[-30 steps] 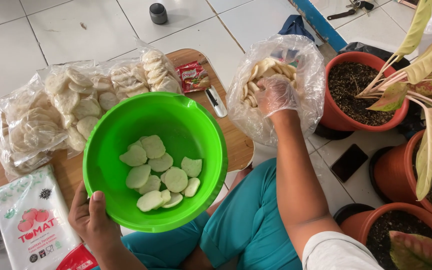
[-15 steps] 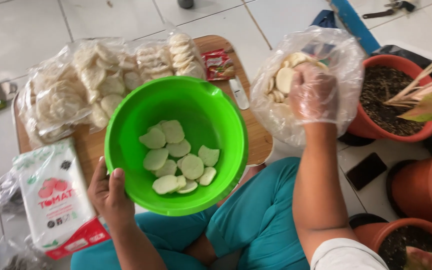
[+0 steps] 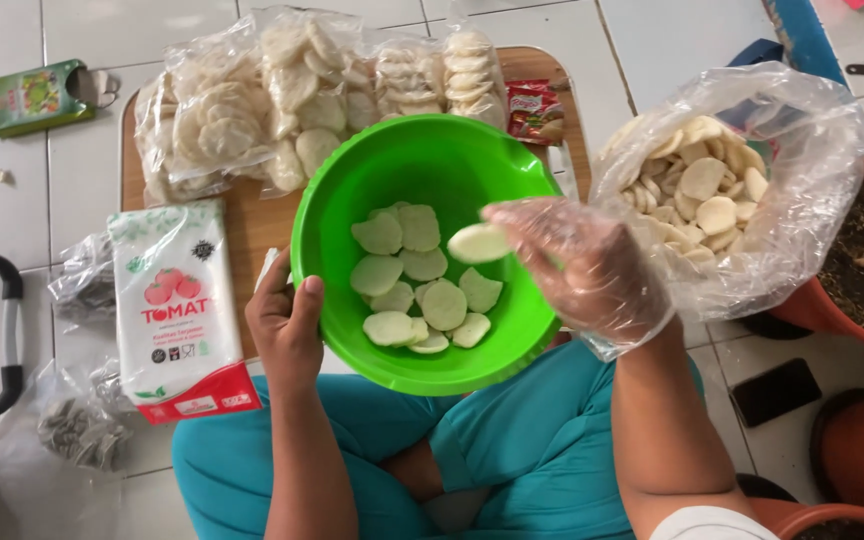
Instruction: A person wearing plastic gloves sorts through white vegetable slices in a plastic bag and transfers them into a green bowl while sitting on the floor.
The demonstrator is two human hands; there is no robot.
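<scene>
Gloved right hand [image 3: 592,265] pinches one cracker [image 3: 479,243] at its fingertips above the green bowl [image 3: 337,205], which holds about ten crackers and is gripped by the left hand [image 3: 287,325].

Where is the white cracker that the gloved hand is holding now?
In the head view, the white cracker is at the fingertips of the gloved right hand, over the right part of the green bowl, above the crackers inside.

A white tiled floor [image 3: 82,210] is carrying a wooden board [image 3: 252,225], a green carton [image 3: 32,97] and terracotta pots [image 3: 852,300]; 4 cracker bags [image 3: 302,90] are lying on the board.
</scene>
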